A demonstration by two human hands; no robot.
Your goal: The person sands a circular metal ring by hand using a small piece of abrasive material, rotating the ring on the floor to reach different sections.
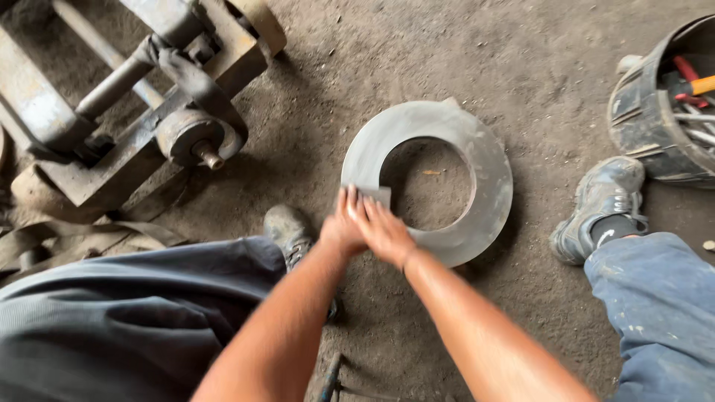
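A flat grey steel ring [477, 149] with a cut gap lies on the dirt floor in the middle of the head view. At the cut end on the ring's near left side, my left hand [341, 227] and my right hand [383, 231] are pressed together, fingers pointing away from me. Both grip that end of the ring, the right hand partly over the left. The metal under the palms is hidden.
A heavy rusty machine [149, 97] with rollers and a shaft stands at the upper left. A dark bucket [655, 119] of tools sits at the right edge. My shoes [599, 205] rest either side of the ring. A metal rod [330, 376] lies near the bottom.
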